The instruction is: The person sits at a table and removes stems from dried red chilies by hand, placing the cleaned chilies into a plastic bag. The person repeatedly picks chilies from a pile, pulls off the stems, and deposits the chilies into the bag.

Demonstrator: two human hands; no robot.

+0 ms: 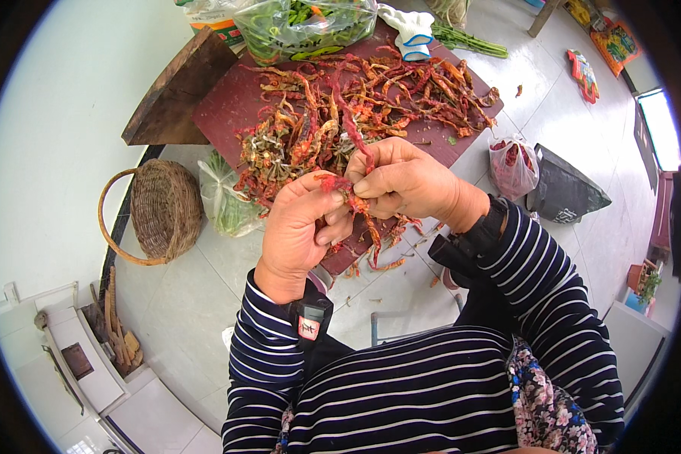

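Observation:
Close together above the near side of a dark red low table (221,113), my two hands meet. Between the thumb and fingers of my left hand (303,224) is a red dried chilli pepper (335,183). My right hand (411,181) pinches a long red chilli pepper (349,122), whose length points away from me. Around the fingertips the peppers overlap, and I cannot tell exactly where each one ends. A spread pile of dried red and orange chillies (386,91) covers much of the tabletop. Bundled stem ends (267,150) show at the pile's left.
A clear bag of green peppers (306,28) and white gloves (411,31) lie at the far edge. Left are a wicker basket (164,204), a bag of greens (227,198) and a wooden board (176,96). Right stand a bag of red chillies (512,167) and a black bag (567,184).

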